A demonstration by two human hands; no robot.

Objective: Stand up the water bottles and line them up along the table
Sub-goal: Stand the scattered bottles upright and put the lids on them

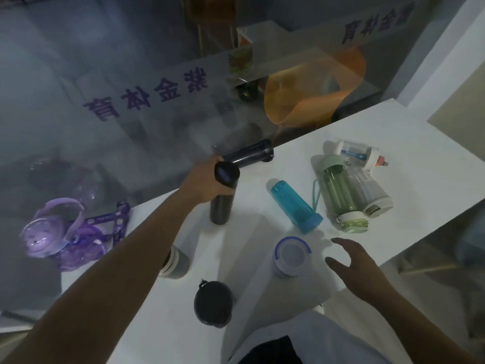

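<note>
The left hand [207, 179] is clenched round the upper body of a dark bottle [221, 200], just below its cap, with the base on the white table [354, 132] under the grip. Beyond the knuckles a dark blue bottle [249, 155] lies on its side. The right hand [359, 266] hovers released, fingers spread, just beside the upright white-capped bottle [290, 256]. These look like rigid, smooth, empty plastic: light, likely to tip or roll, best grasped mid-body, judging by looks alone

I see a dark bottle [221, 198], grey bottle [176, 261], black bottle [213, 303] and white-capped bottle [290, 256] upright; teal bottle [294, 203], green bottle [341, 195], clear bottle [372, 190] and navy bottle [249, 155] lying flat, farther back.
</note>
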